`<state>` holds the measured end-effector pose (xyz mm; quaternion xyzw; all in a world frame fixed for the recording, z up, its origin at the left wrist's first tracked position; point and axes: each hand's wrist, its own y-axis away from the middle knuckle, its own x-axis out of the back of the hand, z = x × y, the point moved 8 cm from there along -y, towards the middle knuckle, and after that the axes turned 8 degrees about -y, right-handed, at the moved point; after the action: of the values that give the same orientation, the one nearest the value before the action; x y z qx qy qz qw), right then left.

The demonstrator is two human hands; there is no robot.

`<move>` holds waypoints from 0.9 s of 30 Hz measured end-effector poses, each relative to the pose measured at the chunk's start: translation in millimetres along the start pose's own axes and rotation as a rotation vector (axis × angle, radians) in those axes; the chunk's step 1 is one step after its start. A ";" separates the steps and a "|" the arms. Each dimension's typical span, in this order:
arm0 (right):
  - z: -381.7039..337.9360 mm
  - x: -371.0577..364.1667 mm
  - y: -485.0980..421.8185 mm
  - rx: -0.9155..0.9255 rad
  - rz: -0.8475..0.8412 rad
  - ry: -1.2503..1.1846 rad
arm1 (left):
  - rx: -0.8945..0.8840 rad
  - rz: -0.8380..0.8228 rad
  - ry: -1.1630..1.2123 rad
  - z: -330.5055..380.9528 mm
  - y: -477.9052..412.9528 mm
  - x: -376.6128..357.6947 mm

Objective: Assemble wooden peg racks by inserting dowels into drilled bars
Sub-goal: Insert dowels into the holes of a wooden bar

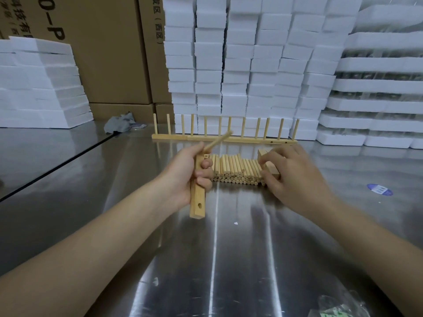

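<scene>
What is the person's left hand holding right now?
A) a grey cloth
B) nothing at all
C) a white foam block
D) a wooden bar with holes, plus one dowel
D: the left hand grips the drilled bar roughly upright above the metal table, and one dowel slants out past the thumb at the bar's upper end.

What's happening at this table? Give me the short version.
A person is building peg racks on a metal table. The left hand grips a drilled bar, with one dowel angling out by its top end. The right hand reaches into the pile of loose dowels; whether it holds one is hidden. Behind, a rack stands with its pegs upright, two holes at its right end unfilled.
</scene>
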<state>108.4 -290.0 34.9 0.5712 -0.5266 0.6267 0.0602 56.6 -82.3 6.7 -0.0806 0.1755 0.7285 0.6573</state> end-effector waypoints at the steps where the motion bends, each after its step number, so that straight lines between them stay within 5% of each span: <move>1: 1.7 -3.5 -0.1 0.011 -0.010 0.036 | 0.039 -0.004 0.065 -2.0 0.0 -0.4; 5: 3.1 -19.9 -1.1 0.030 -0.085 0.151 | 0.070 0.032 0.162 -2.8 2.1 -0.1; 9: 1.2 -30.0 -1.2 0.025 -0.114 0.204 | -0.003 0.097 -0.010 1.9 1.3 6.8; 27: -18.1 -21.3 -2.0 0.100 0.025 0.188 | 0.023 0.070 -0.088 -11.3 -0.8 1.3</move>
<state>105.2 -264.7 23.2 0.5056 -0.4938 0.7038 0.0727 56.0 -85.1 -4.4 -0.0347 0.1577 0.7519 0.6392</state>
